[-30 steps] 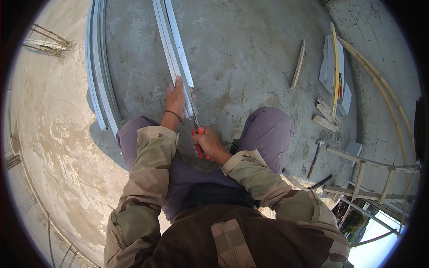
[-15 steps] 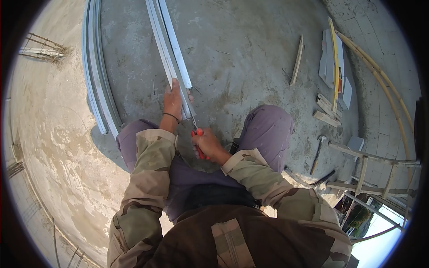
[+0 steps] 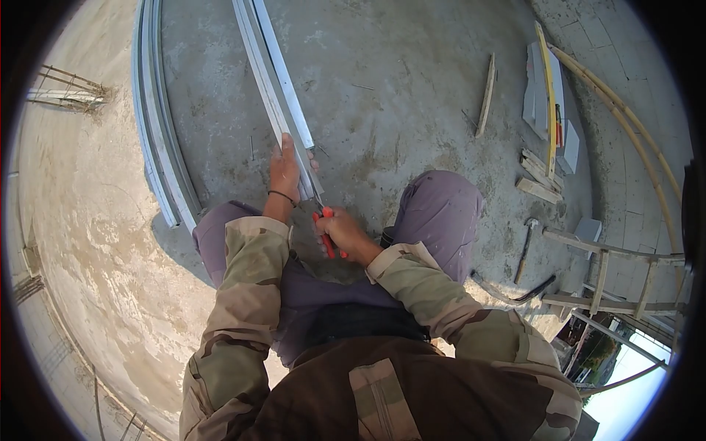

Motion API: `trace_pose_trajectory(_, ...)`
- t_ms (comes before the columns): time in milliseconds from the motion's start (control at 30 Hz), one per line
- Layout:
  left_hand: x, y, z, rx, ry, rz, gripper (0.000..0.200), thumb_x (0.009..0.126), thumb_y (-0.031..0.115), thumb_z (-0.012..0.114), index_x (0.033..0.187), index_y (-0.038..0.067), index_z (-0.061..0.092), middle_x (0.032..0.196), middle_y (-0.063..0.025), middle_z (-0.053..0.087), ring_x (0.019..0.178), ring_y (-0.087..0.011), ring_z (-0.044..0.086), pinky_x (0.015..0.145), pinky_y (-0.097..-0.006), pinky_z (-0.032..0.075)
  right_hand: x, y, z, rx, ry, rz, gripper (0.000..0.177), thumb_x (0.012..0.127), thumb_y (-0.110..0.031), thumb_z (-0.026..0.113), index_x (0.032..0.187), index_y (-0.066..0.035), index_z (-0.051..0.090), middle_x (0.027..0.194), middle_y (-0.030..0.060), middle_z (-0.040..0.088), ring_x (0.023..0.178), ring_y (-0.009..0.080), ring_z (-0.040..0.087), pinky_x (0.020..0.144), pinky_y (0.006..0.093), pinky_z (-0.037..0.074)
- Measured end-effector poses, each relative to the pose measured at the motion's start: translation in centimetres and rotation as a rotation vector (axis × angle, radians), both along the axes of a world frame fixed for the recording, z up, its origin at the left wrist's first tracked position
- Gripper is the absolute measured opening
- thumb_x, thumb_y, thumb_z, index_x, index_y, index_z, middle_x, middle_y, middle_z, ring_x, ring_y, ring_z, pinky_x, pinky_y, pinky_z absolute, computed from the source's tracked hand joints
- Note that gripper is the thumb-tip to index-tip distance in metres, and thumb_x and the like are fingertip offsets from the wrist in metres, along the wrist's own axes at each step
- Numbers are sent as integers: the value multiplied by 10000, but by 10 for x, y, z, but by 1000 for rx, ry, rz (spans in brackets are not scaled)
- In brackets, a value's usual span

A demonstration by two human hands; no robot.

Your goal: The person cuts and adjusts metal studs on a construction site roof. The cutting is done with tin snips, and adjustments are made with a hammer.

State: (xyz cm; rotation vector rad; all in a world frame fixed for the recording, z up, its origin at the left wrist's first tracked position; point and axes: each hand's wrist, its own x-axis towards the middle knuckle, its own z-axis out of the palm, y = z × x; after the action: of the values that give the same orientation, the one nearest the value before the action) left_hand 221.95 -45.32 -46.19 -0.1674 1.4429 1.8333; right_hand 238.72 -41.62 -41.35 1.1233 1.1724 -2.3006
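Observation:
A long light-grey metal channel (image 3: pixel 266 82) runs from the top of the view to between my knees. My left hand (image 3: pixel 284 175) is wrapped around it near its close end, the thumb lying along the top and the fingertips showing on the far side. In my right hand (image 3: pixel 348 234) are red-handled tin snips (image 3: pixel 326 213), gripped with the fingers around the handles. Their blades meet the near end of the channel; how far they bite into the metal is hard to make out. A second metal profile (image 3: pixel 289 92) lies alongside, just to the right.
Several more metal profiles (image 3: pixel 158 117) lie on the concrete at left. To the right are a yellow level (image 3: pixel 549 110) against white blocks, wood offcuts (image 3: pixel 539 189), a hammer (image 3: pixel 526 250) and a wooden ladder (image 3: pixel 603 283). Rebar (image 3: pixel 70 88) sticks out at far left.
The tin snips' handles look slightly further apart, with the blades still at the channel's end. My left hand keeps its hold. The whole view has shifted slightly.

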Motion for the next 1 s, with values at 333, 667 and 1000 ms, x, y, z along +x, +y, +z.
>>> trace_pose_trajectory(333, -12, -3, 41, 245, -230, -17, 531, 1034, 619, 417, 1141, 107, 506, 845, -61, 574, 667, -178, 572, 589, -333, 523, 48, 18, 42, 577, 206, 418, 147, 795, -76, 624, 933, -39, 592, 799, 108, 612, 685, 267, 613, 659, 396, 490)
trace_pose_trajectory(667, -22, -12, 87, 606, -350, 24, 508, 1017, 637, 448, 1097, 139, 508, 843, -33, 554, 682, -145, 533, 596, -293, 482, -5, 101, 128, 2041, 550, 722, 416, 643, -183, 801, 1011, -79, 636, 899, 76, 574, 858, 283, 560, 740, 414, 421)
trace_pose_trajectory(1000, -25, -19, 87, 591, -397, 10, 514, 1003, 648, 470, 1146, 155, 497, 825, -44, 568, 670, -152, 544, 610, -316, 502, -21, 96, 131, 1991, 592, 803, 417, 607, -130, 774, 990, -78, 617, 903, 96, 569, 858, 311, 563, 743, 429, 436)
